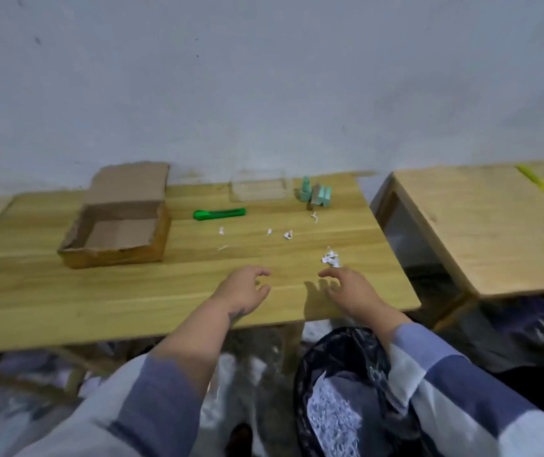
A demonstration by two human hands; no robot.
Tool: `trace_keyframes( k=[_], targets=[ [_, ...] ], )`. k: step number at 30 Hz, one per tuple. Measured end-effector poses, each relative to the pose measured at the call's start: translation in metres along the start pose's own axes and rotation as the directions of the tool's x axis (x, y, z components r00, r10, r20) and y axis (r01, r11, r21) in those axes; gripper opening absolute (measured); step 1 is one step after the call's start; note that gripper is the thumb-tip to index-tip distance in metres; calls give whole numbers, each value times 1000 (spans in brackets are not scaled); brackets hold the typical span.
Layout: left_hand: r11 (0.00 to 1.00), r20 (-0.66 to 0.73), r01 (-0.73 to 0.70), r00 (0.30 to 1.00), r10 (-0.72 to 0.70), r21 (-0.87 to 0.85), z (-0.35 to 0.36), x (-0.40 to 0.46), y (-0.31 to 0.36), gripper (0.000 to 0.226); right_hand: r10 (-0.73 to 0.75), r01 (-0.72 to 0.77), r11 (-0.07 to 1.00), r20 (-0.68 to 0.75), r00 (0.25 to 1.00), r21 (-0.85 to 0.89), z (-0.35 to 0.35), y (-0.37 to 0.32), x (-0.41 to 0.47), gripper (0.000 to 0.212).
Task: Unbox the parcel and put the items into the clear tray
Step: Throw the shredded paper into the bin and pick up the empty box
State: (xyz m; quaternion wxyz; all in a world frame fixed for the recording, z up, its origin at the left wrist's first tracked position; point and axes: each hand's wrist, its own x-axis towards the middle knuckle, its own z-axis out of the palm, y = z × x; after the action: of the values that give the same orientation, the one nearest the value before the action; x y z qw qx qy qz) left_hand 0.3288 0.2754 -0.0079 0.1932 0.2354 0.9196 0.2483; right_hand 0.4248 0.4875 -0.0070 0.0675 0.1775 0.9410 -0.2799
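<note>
On the wooden worktop [132,291] sits the open cardboard box [115,225], and it looks empty inside. Near the wall stands the clear tray [259,189], with nothing in it that I can see. Just beside the tray stand the small green items [317,194], still outside it. A green cutter [219,213] lies between box and tray. Bits of white paper [330,258] lie about. The left hand [244,291] and the right hand [349,288] hover apart, fingers loose, holding nothing. I think the unboxing is done. Next, a hand must reach far and lift the green items into the tray. No writing can be read anywhere.
</note>
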Motion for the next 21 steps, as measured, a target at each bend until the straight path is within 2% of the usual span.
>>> trace_keyframes(
  k=[2, 6, 9, 13, 16, 21],
  targets=[
    [999, -46, 31, 999, -29, 31, -5, 2, -26, 39, -2, 2, 998, -7, 1000, -57, 11, -5, 13, 39],
    [989, -108, 107, 990, -96, 106, -4, 18, -63, 58, 96, -104, 980, -55, 994, -170, 29, -2, 34, 58],
    [971, -141, 162, 980, -139, 176, -2, 42, -88, 70, 205, -219, 961, -98, 974, -169, 40, 5, 52, 77],
    [937, -160, 221, 970, -183, 271, -4, 86, -112, 84, 264, -289, 939, -149, 953, -189, 49, 8, 89, 93],
    [915, -150, 180, 980, -134, 361, -10, 117, -116, 93, 232, -278, 935, -215, 949, -218, 53, 4, 124, 99],
    [900, -69, -13, 996, 48, 436, -10, 160, -103, 100, 97, -144, 967, -220, 971, -211, 55, -8, 176, 99]
  ],
)
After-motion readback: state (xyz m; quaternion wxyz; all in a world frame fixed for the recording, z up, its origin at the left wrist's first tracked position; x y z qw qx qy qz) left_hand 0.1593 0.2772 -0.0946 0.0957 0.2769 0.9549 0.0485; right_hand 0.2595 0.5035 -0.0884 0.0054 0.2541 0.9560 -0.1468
